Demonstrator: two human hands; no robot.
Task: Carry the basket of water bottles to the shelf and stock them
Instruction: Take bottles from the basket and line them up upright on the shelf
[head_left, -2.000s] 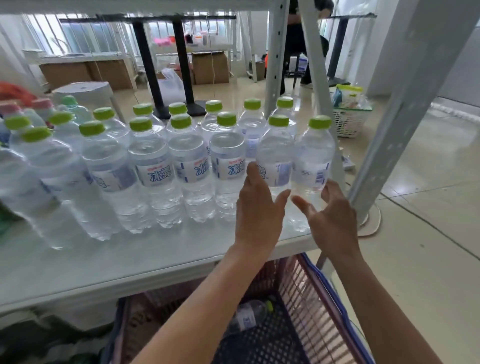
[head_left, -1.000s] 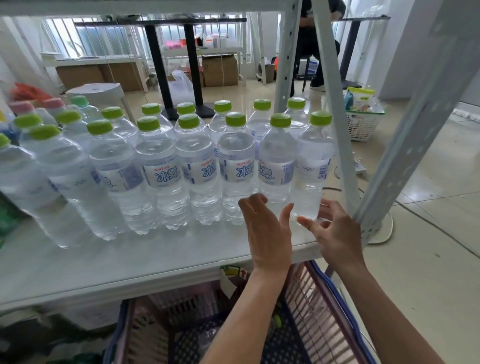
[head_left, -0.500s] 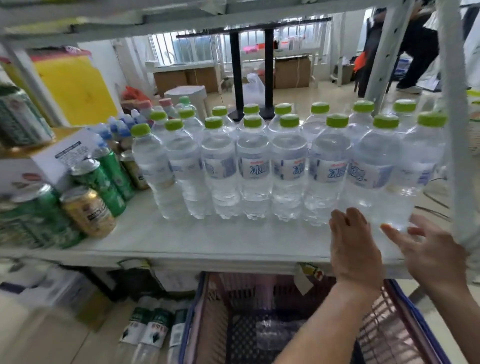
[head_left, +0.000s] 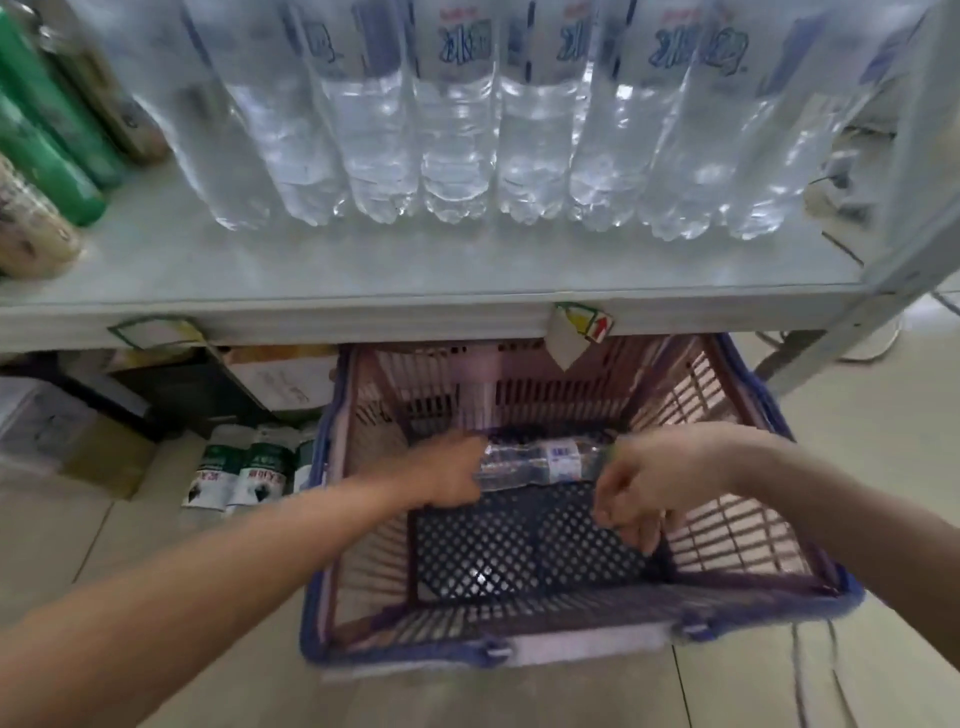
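Observation:
A pink basket with a blue rim (head_left: 571, 649) stands on the floor under the shelf edge. One clear water bottle (head_left: 540, 462) lies on its side on the basket's black mesh bottom, green cap to the right. My left hand (head_left: 452, 475) is closed around the bottle's base end. My right hand (head_left: 631, 483) is at the cap end with fingers curled downward; blur hides whether it grips. On the white shelf (head_left: 415, 280) above stands a row of several upright water bottles (head_left: 457, 156).
Green and beige cans (head_left: 47, 145) stand at the shelf's left. Under the shelf, left of the basket, are green-labelled bottles (head_left: 249, 467) and boxes (head_left: 280, 379). The grey shelf post (head_left: 914, 182) rises at the right. Price tags hang from the shelf's front edge.
Both hands left the front-row bottles on the shelf and dropped into the basket. My view tilted from the shelf down to the basket and its one bottle.

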